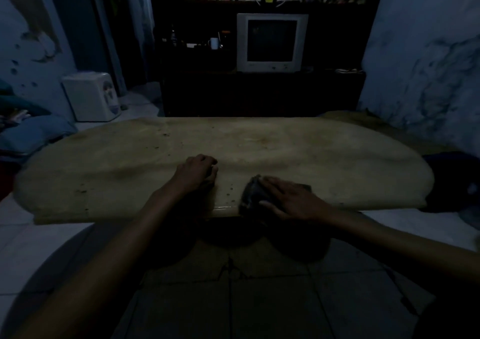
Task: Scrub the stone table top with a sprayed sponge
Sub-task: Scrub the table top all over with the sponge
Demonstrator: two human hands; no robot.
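A long pale stone table top (259, 141) stretches across the dim room, with dark specks scattered over it. A dark sponge (250, 191) lies near the front edge, right of centre. My right hand (291, 197) presses flat on the sponge, fingers straight and spread over it, thumb along its near side. My left hand (197, 171) rests on the table to the left of the sponge with its fingers curled under; nothing shows in it. A wet sheen marks the front edge between the two hands.
A dark cabinet with an old television (271, 42) stands behind the table. A white appliance (91, 95) sits on the floor at the back left. Tiled floor (233, 299) lies below the table's front edge. Marbled walls flank both sides.
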